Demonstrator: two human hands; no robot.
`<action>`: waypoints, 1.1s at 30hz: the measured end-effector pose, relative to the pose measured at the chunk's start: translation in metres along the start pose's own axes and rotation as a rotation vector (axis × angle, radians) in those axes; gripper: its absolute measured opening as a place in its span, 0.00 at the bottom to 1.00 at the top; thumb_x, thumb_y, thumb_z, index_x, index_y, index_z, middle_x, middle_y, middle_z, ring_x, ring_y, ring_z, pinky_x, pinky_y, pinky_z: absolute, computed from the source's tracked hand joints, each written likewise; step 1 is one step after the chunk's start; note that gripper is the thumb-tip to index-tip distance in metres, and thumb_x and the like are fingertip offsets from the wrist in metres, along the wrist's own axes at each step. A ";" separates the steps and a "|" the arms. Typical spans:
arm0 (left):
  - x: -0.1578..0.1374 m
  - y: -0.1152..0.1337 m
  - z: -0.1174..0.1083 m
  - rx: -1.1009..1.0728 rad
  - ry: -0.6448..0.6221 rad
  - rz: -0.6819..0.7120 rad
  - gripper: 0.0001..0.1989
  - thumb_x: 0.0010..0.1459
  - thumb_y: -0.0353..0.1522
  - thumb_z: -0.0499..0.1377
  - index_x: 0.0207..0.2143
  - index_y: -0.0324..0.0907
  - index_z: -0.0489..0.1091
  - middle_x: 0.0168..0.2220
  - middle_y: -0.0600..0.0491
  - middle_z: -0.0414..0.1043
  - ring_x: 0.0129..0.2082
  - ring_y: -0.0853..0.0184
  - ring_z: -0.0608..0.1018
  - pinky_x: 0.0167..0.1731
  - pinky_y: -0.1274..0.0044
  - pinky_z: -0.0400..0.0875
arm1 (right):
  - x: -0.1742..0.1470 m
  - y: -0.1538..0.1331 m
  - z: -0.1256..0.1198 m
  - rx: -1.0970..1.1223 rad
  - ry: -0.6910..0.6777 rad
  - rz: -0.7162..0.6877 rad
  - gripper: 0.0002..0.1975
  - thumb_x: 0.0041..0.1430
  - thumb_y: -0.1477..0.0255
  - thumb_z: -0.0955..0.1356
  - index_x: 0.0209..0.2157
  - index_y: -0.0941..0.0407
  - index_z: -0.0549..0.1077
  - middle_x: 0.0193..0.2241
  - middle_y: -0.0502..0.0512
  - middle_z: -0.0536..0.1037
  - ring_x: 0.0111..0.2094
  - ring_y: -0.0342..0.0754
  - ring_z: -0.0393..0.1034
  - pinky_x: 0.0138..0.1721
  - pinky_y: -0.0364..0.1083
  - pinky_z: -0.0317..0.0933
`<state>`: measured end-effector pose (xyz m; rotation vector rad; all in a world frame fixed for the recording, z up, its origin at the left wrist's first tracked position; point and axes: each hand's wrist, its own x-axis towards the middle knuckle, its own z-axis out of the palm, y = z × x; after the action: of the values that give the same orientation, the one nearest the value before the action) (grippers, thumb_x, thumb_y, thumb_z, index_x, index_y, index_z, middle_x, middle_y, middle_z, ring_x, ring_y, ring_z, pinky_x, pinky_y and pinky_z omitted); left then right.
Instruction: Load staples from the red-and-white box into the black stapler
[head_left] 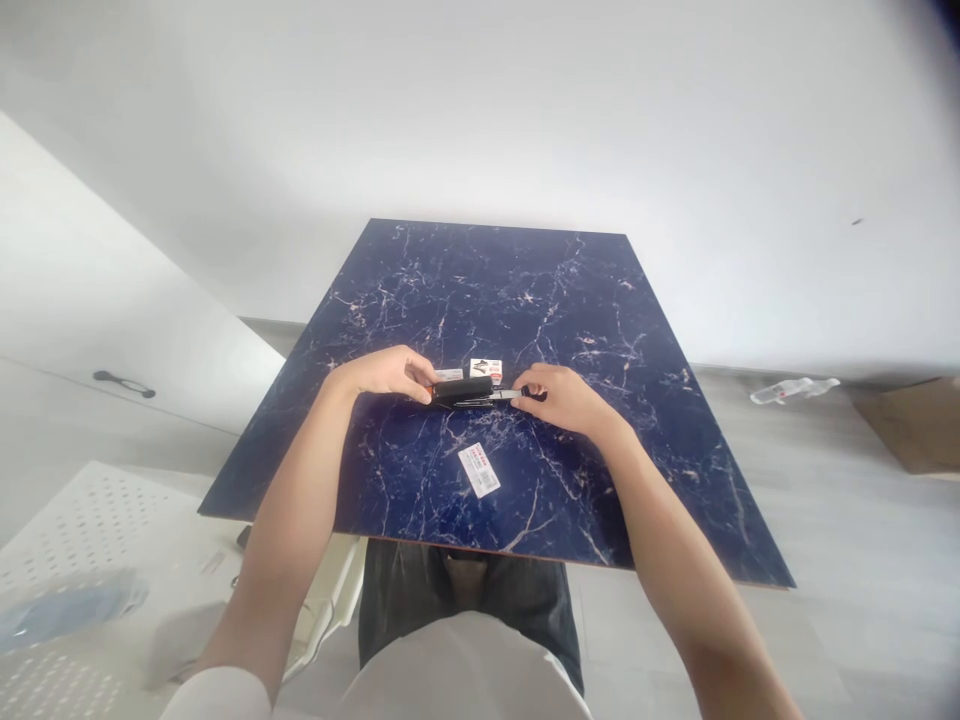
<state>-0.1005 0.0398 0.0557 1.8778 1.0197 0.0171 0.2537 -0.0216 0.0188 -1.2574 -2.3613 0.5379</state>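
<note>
A black stapler [469, 389] lies lengthwise across the blue marbled table [480, 300]. My left hand [394, 374] grips its left end, with the thumb and fingertips closed around it. At the other end, a silver metal part [504, 394] juts out to the right. My right hand [556, 396] pinches the tip of that part, its fingers curled. Just behind the stapler stands a small white box [486, 371] with a dark picture and red print. Another small white box [449, 375] is partly hidden behind the stapler. Nearer me lies a white printed card [478, 470], tilted.
A white perforated chair seat [82, 520] stands at the lower left, with a clear plastic wrapper on it. On the floor to the right are a clear bottle [793, 390] and a cardboard box [911, 425]. A white wall rises behind the table.
</note>
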 end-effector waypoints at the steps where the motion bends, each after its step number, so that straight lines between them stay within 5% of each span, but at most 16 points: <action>1: 0.000 0.000 0.000 -0.002 0.000 0.003 0.20 0.53 0.43 0.73 0.48 0.51 0.83 0.48 0.51 0.84 0.45 0.57 0.84 0.48 0.70 0.73 | -0.001 -0.002 -0.002 0.011 0.014 0.003 0.08 0.63 0.68 0.73 0.45 0.51 0.79 0.39 0.53 0.79 0.36 0.50 0.75 0.39 0.49 0.68; 7: 0.000 0.001 0.000 -0.018 -0.010 0.017 0.20 0.53 0.44 0.73 0.48 0.49 0.82 0.47 0.51 0.84 0.44 0.58 0.84 0.48 0.70 0.74 | 0.001 -0.017 0.008 0.016 -0.016 -0.182 0.14 0.62 0.79 0.69 0.46 0.51 0.79 0.47 0.57 0.80 0.49 0.56 0.74 0.51 0.55 0.68; 15: 0.001 0.000 0.000 -0.008 -0.012 0.032 0.20 0.54 0.44 0.72 0.48 0.49 0.82 0.48 0.51 0.84 0.45 0.58 0.84 0.48 0.70 0.73 | 0.000 -0.019 0.010 -0.030 0.018 -0.076 0.08 0.63 0.77 0.69 0.42 0.51 0.75 0.38 0.53 0.81 0.38 0.52 0.75 0.41 0.49 0.66; 24: 0.002 0.013 0.010 0.014 -0.025 0.031 0.20 0.55 0.47 0.71 0.46 0.48 0.80 0.45 0.51 0.83 0.44 0.57 0.84 0.44 0.69 0.74 | 0.001 0.001 -0.003 0.131 0.191 0.128 0.07 0.67 0.68 0.70 0.46 0.50 0.78 0.36 0.52 0.84 0.36 0.51 0.79 0.41 0.50 0.70; 29: 0.004 0.014 0.011 -0.030 0.284 0.120 0.19 0.65 0.47 0.62 0.51 0.45 0.77 0.51 0.46 0.80 0.48 0.58 0.82 0.48 0.66 0.74 | -0.001 0.014 0.001 -0.083 0.140 0.139 0.07 0.64 0.74 0.70 0.43 0.53 0.80 0.40 0.57 0.81 0.34 0.51 0.75 0.42 0.51 0.68; 33: -0.001 0.021 0.011 -0.007 0.032 0.119 0.24 0.62 0.44 0.66 0.58 0.48 0.74 0.52 0.47 0.80 0.44 0.59 0.82 0.44 0.69 0.73 | 0.002 0.003 0.009 -0.082 0.103 0.161 0.12 0.64 0.75 0.70 0.48 0.53 0.80 0.41 0.56 0.82 0.36 0.51 0.75 0.42 0.49 0.67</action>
<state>-0.0827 0.0272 0.0662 1.9351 0.9272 0.1211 0.2507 -0.0198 0.0099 -1.4847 -2.2295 0.4180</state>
